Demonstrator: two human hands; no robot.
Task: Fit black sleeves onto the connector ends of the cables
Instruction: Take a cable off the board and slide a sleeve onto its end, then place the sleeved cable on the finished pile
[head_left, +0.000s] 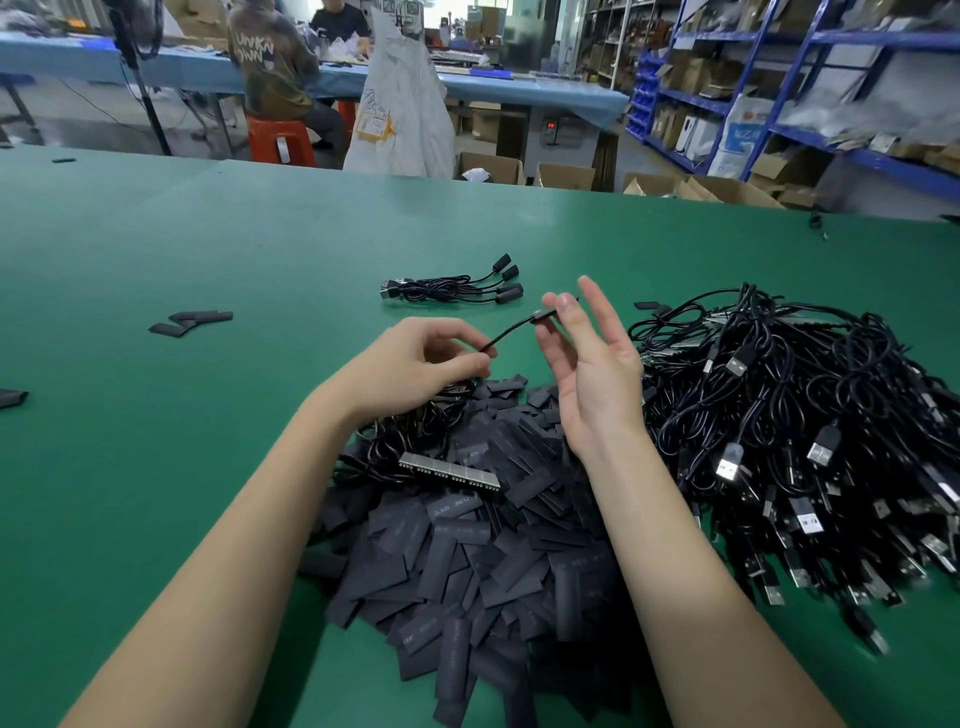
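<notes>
My left hand (415, 364) pinches a thin black cable (511, 332) above the green table (208, 270). The cable runs up and right to its connector end (543, 316), which my right hand (587, 364) pinches between thumb and forefinger, the other fingers spread straight. A black sleeve seems to sit on that end, though I cannot tell how far on. Below my hands lies a big heap of flat black sleeves (493, 561). A pile of black cables with USB plugs (805, 441) lies to the right. A small bundle of sleeved cables (457, 286) lies farther back.
A grey metal strip (449, 473) rests on the sleeve heap. Loose sleeves (192, 321) lie at the left of the table. Beyond the far edge are cardboard boxes (566, 176), a white sack (400, 104), blue shelving (779, 93) and people seated at a blue table.
</notes>
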